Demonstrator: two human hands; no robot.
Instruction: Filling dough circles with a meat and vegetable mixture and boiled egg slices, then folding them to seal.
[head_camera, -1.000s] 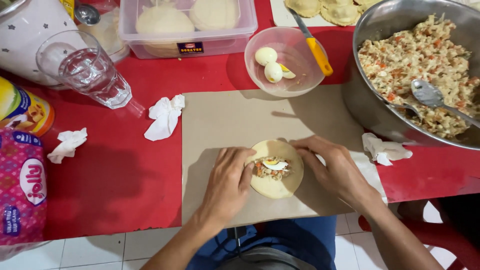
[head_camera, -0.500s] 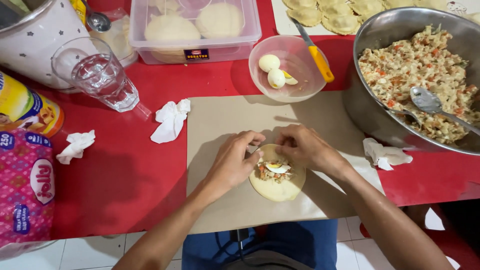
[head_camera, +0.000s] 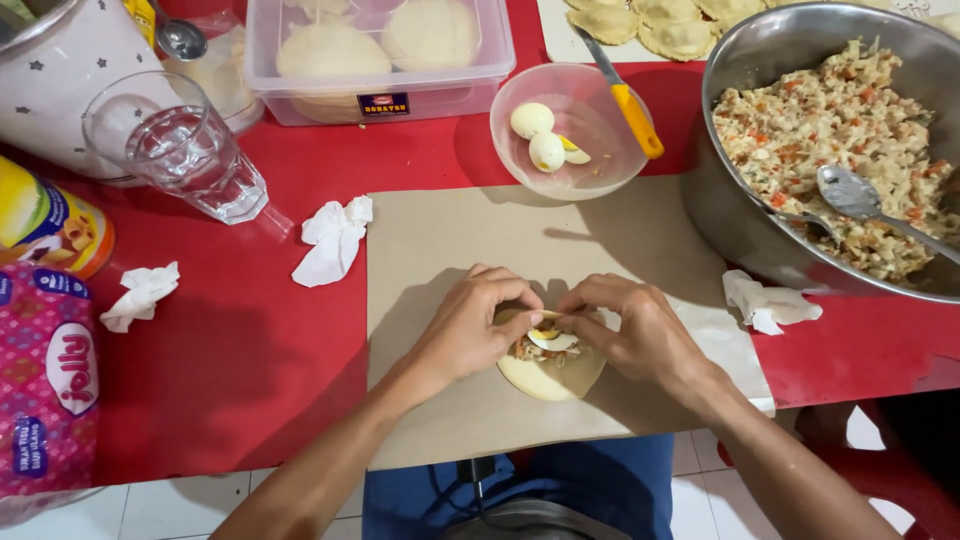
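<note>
A pink tissue pack (head_camera: 45, 390) lay far left, a yellow-orange can (head_camera: 45, 225) behind it; a red-and-dark label (head_camera: 384, 104) fronted the clear tub (head_camera: 290, 100).

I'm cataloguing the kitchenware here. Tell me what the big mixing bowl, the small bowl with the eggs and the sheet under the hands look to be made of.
Big bowl: metal, likely stainless steel, with a grey reflective sheen. Small bowl: translucent pinkish plastic, probably; the red cloth shows through its wall. Sheet: matte brown paper or thin card, flat with cut edges.

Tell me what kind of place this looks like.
Probably a home kitchen or dining table set up for making filled pastries: a large steel bowl of chopped filling, a clear plastic tub of dough rounds, and a red tablecloth.
</note>
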